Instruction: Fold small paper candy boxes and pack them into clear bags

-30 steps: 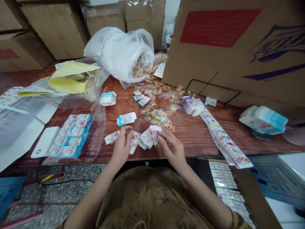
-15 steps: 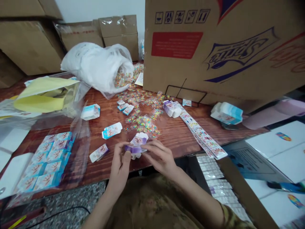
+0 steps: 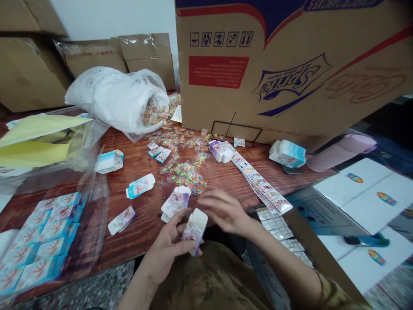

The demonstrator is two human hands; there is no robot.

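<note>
Shifting from a two-handed hold to one, the person now has the box [image 3: 195,230] in the left hand [image 3: 172,241] alone, on the near side of the sachets [image 3: 185,173] and to their right. Half a second ago it lay crosswise between both sets of fingertips, its purple side outward; now it is tilted up, printed face showing and a white flap at its upper end. The left thumb and fingers grip it firmly. The right hand [image 3: 224,211] has come off it and hovers just beyond that flap, fingers loosely stretched and blurred, with nothing visible in them; whether a fingertip still brushes the box, I cannot tell. The change seems to leave the left hand steadying and the right one free, so handling is probably partway along, with no sachet seen in the box. The flat boxes [image 3: 176,202] lie just on the near side of the sachets, and the blue box [image 3: 140,186] sits left of them, both untouched.
</note>
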